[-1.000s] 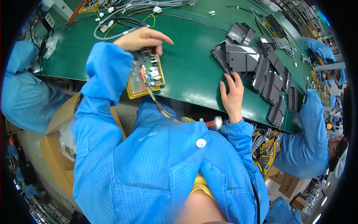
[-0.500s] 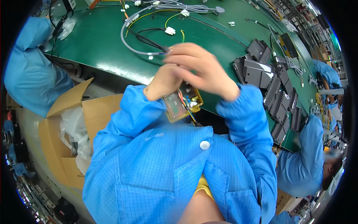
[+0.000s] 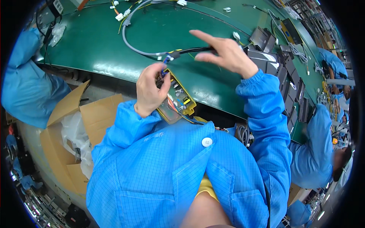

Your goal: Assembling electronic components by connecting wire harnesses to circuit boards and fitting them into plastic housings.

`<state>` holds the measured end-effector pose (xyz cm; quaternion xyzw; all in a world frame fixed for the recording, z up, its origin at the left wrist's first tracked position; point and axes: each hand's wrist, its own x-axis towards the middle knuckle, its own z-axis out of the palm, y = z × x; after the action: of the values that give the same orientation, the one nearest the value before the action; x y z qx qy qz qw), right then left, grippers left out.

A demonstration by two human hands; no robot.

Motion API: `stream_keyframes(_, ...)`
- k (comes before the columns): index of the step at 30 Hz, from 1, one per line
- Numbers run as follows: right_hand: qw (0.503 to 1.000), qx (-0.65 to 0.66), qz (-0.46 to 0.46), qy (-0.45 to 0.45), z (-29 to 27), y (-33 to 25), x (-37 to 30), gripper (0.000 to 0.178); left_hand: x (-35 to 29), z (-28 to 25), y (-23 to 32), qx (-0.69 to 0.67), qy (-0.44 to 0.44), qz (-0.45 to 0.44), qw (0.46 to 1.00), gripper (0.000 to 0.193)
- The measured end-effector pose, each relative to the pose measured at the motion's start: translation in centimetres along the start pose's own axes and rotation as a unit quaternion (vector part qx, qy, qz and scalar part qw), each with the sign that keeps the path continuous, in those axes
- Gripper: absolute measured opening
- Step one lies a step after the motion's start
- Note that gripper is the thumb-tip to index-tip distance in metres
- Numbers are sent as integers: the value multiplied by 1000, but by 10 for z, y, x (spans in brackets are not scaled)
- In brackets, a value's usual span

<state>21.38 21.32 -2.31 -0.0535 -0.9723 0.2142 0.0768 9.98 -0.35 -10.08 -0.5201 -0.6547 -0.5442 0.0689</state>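
Observation:
A circuit board in a yellow housing [image 3: 189, 107] sits tilted at the table's near edge, in front of my chest, its components and coloured wires exposed. My left hand [image 3: 150, 90] is at its far left end, thumb and fingers pinched on blue wires [image 3: 166, 60]. These run up to the dark sleeve end of a grey cable [image 3: 134, 47] looping over the table. To the right, my right hand [image 3: 232, 57] is spread, index finger and thumb apart. Black wires [image 3: 192, 49] stretch from the sleeve toward its palm; any contact there is hidden.
Dark plastic housings [image 3: 262, 57] are piled on the green table [image 3: 95, 49] at the right. White connectors [image 3: 119, 16] lie at the far side. An open cardboard box [image 3: 100, 114] with plastic bags stands at lower left. Co-workers in blue sit on both sides.
My hands, earlier together over the board, have parted. The right moved right and opened its fingers; the left moved slightly left and down. More of the yellow housing shows, and the black wires now stretch right.

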Motion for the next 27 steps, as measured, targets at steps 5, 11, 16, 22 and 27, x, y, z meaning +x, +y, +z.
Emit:
stream_keyframes(5, 993, -82, -80, 24, 23, -18, 23, 69, 10, -3, -2, -51, -122, -85, 988, 40)
stream_keyframes(11, 973, 121, -194, 31, 52, -3, 57, 28, 30, 4, -11, -102, -138, -21, 985, 37)
stream_keyframes(16, 971, -14, -215, 102, 10, -4, 39, 33, 59, 1, -1, -110, -165, 33, 980, 32)
stream_keyframes(22, 977, -56, -188, 81, -10, -8, -10, 36, 73, 25, 3, -70, -225, 100, 967, 27)
stream_keyframes(27, 977, 120, 63, -166, -11, -2, -14, 31, 47, 32, -8, -48, -209, 44, 976, 22)
